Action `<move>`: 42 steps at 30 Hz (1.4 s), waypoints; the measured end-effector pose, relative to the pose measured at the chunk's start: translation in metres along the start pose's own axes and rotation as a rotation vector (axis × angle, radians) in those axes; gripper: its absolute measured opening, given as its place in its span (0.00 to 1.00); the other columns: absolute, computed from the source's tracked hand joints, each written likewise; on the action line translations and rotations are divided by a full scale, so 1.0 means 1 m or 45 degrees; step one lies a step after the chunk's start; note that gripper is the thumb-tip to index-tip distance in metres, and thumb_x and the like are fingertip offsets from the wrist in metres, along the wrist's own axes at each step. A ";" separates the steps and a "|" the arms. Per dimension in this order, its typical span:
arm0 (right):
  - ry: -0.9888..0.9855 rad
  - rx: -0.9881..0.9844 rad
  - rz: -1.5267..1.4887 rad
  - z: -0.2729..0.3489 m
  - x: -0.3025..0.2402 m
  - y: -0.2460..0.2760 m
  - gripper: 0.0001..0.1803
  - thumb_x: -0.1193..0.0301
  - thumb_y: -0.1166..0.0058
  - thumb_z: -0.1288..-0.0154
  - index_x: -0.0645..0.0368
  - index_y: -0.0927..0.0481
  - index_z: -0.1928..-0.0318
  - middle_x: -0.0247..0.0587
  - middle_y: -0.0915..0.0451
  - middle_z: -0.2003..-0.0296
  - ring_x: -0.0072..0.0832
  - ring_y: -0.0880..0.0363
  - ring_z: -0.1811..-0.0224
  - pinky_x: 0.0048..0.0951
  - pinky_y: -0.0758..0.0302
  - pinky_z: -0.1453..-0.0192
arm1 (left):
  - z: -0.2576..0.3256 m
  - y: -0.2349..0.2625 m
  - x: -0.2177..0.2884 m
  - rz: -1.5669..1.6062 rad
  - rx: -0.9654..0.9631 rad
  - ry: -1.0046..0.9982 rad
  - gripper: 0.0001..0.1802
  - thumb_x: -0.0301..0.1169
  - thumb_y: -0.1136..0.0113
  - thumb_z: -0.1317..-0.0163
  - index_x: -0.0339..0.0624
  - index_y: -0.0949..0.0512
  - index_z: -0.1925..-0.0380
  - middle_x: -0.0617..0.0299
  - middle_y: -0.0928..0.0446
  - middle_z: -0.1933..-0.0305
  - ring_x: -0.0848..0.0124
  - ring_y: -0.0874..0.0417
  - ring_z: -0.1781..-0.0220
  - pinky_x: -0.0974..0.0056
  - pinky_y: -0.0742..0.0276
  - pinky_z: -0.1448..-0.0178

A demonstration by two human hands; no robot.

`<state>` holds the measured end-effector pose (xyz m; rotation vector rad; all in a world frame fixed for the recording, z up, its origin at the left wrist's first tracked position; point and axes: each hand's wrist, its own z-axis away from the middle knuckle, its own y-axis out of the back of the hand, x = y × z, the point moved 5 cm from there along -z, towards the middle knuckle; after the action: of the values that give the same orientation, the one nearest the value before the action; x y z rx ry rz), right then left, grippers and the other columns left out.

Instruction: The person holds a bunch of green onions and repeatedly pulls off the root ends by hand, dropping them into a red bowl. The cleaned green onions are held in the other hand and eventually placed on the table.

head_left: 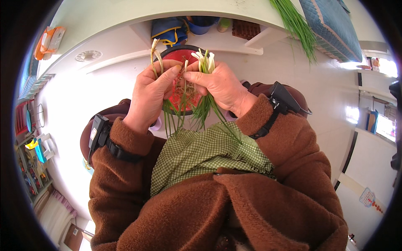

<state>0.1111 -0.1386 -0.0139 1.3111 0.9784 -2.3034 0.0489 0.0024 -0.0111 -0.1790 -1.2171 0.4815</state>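
Observation:
Above a red basin [177, 55] with a dark rim, I hold thin green-leaved spring onions in both hands. My left hand [153, 85] is closed on a few stalks, their pale yellowish ends [154, 47] sticking up past the fingers. Gripped in my right hand [224, 83] is a bundle of spring onions with white ends [207, 60] up and green leaves [204, 111] hanging below. One slim stalk [186, 69] stands between the two thumbs and fingertips; which hand grips it I cannot tell. Brownish trimmings [189, 94] show in the basin beneath.
A pale table [209, 9] runs across the far side. More green stalks [295, 27] lie over its edge beside a blue quilted item [331, 29]. Under it are a blue bag [169, 30], a blue bowl [199, 27] and a brown basket [246, 30]. A green checked apron [209, 150] covers my lap.

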 end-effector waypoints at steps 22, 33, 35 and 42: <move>-0.056 -0.015 -0.015 0.006 -0.004 -0.006 0.06 0.73 0.41 0.37 0.62 0.19 0.63 0.25 0.27 0.78 0.12 0.34 0.79 0.17 0.36 0.75 | 0.000 -0.002 0.000 0.039 -0.050 0.104 0.10 0.29 0.41 0.35 0.32 0.21 0.60 0.69 0.25 0.75 0.85 0.35 0.80 0.77 0.43 0.76; 0.060 0.054 -0.053 0.000 -0.004 0.000 0.11 0.68 0.36 0.38 0.61 0.22 0.62 0.26 0.27 0.77 0.13 0.35 0.79 0.17 0.38 0.75 | 0.003 -0.008 -0.001 -0.198 -0.051 0.065 0.10 0.31 0.44 0.32 0.34 0.22 0.59 0.73 0.27 0.72 0.87 0.34 0.76 0.78 0.39 0.73; 0.080 0.079 -0.036 0.000 -0.004 0.001 0.10 0.68 0.37 0.38 0.61 0.21 0.62 0.26 0.27 0.76 0.13 0.34 0.78 0.16 0.37 0.74 | 0.003 -0.008 -0.001 -0.215 -0.030 0.066 0.10 0.30 0.44 0.33 0.34 0.21 0.59 0.73 0.26 0.72 0.87 0.34 0.76 0.78 0.38 0.72; 0.082 0.132 -0.042 0.000 -0.001 0.000 0.07 0.72 0.41 0.36 0.62 0.21 0.61 0.26 0.26 0.75 0.13 0.33 0.76 0.16 0.36 0.73 | 0.001 -0.009 -0.001 -0.313 0.063 0.036 0.09 0.30 0.44 0.33 0.33 0.21 0.60 0.71 0.24 0.70 0.86 0.31 0.74 0.77 0.34 0.70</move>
<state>0.1118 -0.1390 -0.0127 1.4286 0.9186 -2.3790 0.0503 -0.0063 -0.0084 0.0067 -1.1801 0.2933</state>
